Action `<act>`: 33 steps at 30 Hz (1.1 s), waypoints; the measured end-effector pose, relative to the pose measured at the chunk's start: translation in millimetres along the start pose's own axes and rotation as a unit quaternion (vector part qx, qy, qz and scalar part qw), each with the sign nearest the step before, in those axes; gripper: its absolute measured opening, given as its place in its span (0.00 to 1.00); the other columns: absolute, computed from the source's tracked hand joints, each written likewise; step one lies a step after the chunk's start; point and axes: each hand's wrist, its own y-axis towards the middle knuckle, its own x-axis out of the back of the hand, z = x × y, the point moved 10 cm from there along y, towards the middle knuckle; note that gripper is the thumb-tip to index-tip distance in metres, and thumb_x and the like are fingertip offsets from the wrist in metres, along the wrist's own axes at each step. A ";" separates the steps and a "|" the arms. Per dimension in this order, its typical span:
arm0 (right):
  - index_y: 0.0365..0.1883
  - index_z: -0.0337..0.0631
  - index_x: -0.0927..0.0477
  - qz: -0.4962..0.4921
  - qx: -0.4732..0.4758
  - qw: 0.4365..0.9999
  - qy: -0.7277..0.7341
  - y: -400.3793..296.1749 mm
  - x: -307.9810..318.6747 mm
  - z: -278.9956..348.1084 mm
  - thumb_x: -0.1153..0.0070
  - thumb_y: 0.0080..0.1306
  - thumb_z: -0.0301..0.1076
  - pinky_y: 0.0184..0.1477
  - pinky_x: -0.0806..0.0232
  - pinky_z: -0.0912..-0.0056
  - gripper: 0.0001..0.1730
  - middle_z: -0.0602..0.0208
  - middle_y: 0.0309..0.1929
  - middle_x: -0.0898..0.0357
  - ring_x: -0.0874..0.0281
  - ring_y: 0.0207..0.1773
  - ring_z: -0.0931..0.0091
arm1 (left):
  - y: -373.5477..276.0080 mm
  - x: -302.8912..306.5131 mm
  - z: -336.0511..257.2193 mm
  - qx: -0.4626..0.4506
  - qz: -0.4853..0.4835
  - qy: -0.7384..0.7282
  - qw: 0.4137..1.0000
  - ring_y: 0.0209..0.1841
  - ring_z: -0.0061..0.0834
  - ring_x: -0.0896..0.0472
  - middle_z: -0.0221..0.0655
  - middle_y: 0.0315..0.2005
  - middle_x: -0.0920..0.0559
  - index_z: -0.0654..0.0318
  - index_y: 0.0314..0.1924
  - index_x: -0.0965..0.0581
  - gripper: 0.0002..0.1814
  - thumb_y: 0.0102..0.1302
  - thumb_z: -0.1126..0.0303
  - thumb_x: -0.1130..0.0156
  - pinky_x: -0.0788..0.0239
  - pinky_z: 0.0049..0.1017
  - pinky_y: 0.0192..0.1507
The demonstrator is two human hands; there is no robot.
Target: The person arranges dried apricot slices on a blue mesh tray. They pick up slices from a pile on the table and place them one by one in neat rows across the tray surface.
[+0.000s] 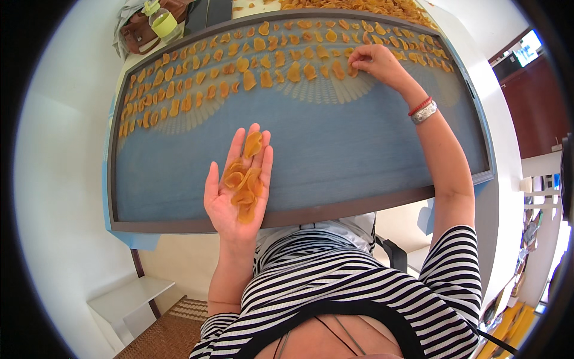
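Observation:
My left hand (pixel 237 193) lies palm up over the near part of a framed mesh screen (pixel 350 148), its fingers extended. A small heap of thin amber dried slices (pixel 245 211) rests on its palm, and one more slice (pixel 254 143) lies across the fingers. At the upper right, my right hand (pixel 376 63) pinches a single amber slice (pixel 353 71) between thumb and fingertips, at the right end of the nearest row's middle stretch. Several curved rows of similar slices (pixel 294 72) cover the far part of the screen, mostly set apart from one another.
A brown frame (pixel 350 207) borders the screen, which sits on a pale table with blue sheeting (pixel 139 240) showing beneath. Beyond the far edge is a large pile of slices (pixel 358 4). At the upper left stand a bottle (pixel 163 22) and a brown leather bag (pixel 134 33).

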 end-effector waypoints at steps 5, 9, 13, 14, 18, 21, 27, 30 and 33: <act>0.41 0.37 0.13 -0.014 0.021 1.000 -0.015 2.2 -1.0 -1.1 0.36 0.67 0.27 0.47 0.25 0.69 0.06 0.65 0.34 0.13 0.16 0.41 0.74 | 0.3 -0.5 0.0 -0.003 0.002 0.000 1.000 0.82 0.47 0.53 0.49 0.80 0.48 0.69 0.79 0.49 0.34 0.79 0.62 0.55 0.60 0.44 0.83; 0.42 0.37 0.13 -0.015 0.021 0.999 -0.026 3.2 -1.5 0.2 0.38 0.68 0.27 0.47 0.25 0.69 0.06 0.64 0.35 0.13 0.16 0.41 0.74 | -0.3 -1.0 -1.3 -0.006 0.006 0.015 1.000 0.82 0.47 0.53 0.49 0.80 0.48 0.69 0.79 0.49 0.35 0.79 0.63 0.54 0.60 0.44 0.83; 0.44 0.37 0.14 -0.013 0.012 0.999 -0.049 2.3 -1.3 3.4 0.39 0.68 0.27 0.47 0.25 0.69 0.07 0.64 0.36 0.13 0.16 0.41 0.74 | -0.7 -1.5 -1.9 -0.007 0.011 0.015 1.000 0.82 0.47 0.53 0.50 0.79 0.48 0.69 0.79 0.48 0.35 0.79 0.63 0.54 0.60 0.44 0.83; 0.44 0.37 0.14 -0.012 0.004 0.999 -0.048 1.4 -0.9 3.7 0.39 0.69 0.27 0.47 0.25 0.68 0.08 0.64 0.36 0.13 0.16 0.41 0.74 | -0.6 -1.4 -2.1 -0.007 0.013 0.015 1.000 0.82 0.47 0.53 0.50 0.79 0.48 0.69 0.79 0.48 0.35 0.79 0.63 0.54 0.60 0.44 0.83; 0.46 0.37 0.14 -0.003 -0.028 0.999 -0.040 -0.9 0.3 0.8 0.40 0.70 0.27 0.48 0.25 0.70 0.09 0.63 0.38 0.13 0.16 0.42 0.74 | -0.4 -1.6 -2.5 -0.006 0.012 0.011 1.000 0.82 0.47 0.52 0.51 0.79 0.47 0.70 0.79 0.47 0.35 0.79 0.62 0.53 0.60 0.44 0.83; 0.47 0.37 0.14 -0.017 -0.023 0.999 -0.030 -3.3 2.4 2.7 0.40 0.71 0.28 0.49 0.25 0.71 0.09 0.63 0.40 0.12 0.15 0.43 0.75 | -1.5 -1.7 -3.1 -0.006 0.014 0.007 1.000 0.82 0.47 0.52 0.51 0.79 0.47 0.70 0.79 0.47 0.34 0.79 0.62 0.54 0.59 0.44 0.83; 0.48 0.38 0.13 -0.075 0.025 0.995 -0.067 -13.2 17.6 40.7 0.41 0.71 0.29 0.50 0.25 0.71 0.10 0.64 0.42 0.11 0.14 0.46 0.75 | -1.2 -1.7 -4.1 -0.010 0.022 -0.008 1.000 0.82 0.49 0.52 0.52 0.78 0.46 0.71 0.78 0.47 0.34 0.79 0.62 0.54 0.58 0.45 0.83; 0.48 0.39 0.13 -0.090 0.047 0.993 -0.061 -19.0 25.0 58.7 0.40 0.70 0.29 0.51 0.25 0.72 0.10 0.65 0.43 0.11 0.14 0.47 0.75 | -1.8 -1.4 -4.3 -0.009 0.025 -0.010 1.000 0.81 0.50 0.51 0.52 0.78 0.46 0.72 0.78 0.47 0.34 0.79 0.62 0.55 0.57 0.46 0.82; 0.48 0.39 0.13 -0.085 0.079 0.990 -0.084 -16.7 20.1 73.0 0.39 0.70 0.29 0.51 0.25 0.72 0.10 0.67 0.43 0.11 0.14 0.47 0.76 | -3.3 -1.5 -6.2 -0.012 0.027 -0.008 1.000 0.81 0.50 0.51 0.53 0.78 0.45 0.72 0.78 0.47 0.34 0.79 0.61 0.55 0.57 0.46 0.82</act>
